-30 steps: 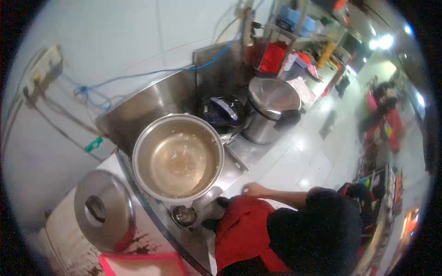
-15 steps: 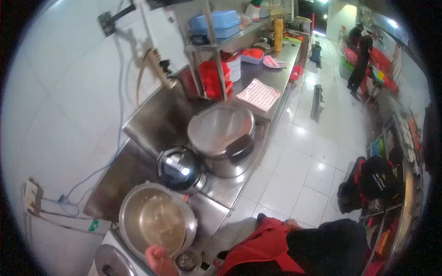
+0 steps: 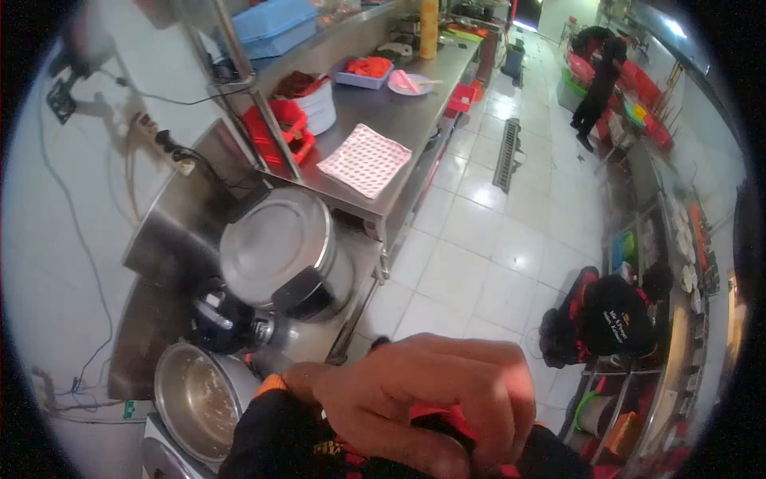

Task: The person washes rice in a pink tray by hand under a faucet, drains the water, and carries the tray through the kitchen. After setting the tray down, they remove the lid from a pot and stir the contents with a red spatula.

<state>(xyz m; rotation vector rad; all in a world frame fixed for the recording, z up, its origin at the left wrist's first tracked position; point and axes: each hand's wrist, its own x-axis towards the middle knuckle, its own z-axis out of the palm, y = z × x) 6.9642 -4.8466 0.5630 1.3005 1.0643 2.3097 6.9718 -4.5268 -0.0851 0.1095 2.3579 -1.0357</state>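
Beyond the grip of the left hand (image 3: 399, 383), a steel tabletop (image 3: 347, 116) is seen. Left of the grip are set a lidded pot (image 3: 275, 243), farther off, and a nearer open pot (image 3: 177, 391), with a dark rounded vessel (image 3: 217, 319) between them. The fingers are curled; whether anything is clamped cannot be told.

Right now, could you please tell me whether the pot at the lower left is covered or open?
Open: no lid covers the pot, and its inside shows.
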